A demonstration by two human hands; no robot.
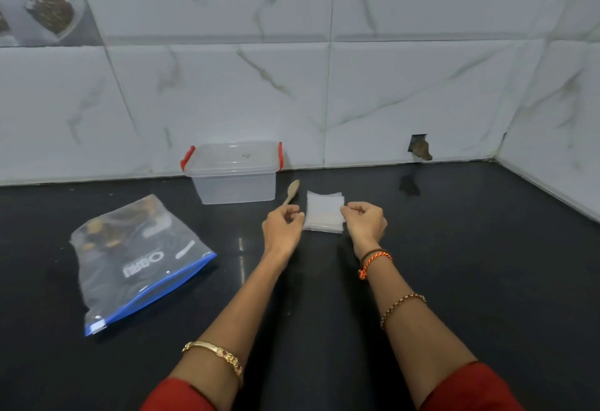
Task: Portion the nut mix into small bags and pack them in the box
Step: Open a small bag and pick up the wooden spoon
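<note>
Your left hand [283,223] and right hand [365,218] pinch opposite side edges of the small bags [324,212] stacked flat on the bench [454,264], directly between both hands, equally near.

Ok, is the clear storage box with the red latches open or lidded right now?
Lidded. The clear storage box has its lid seated on top, with a red latch at each end. Nothing shows inside it.
</note>
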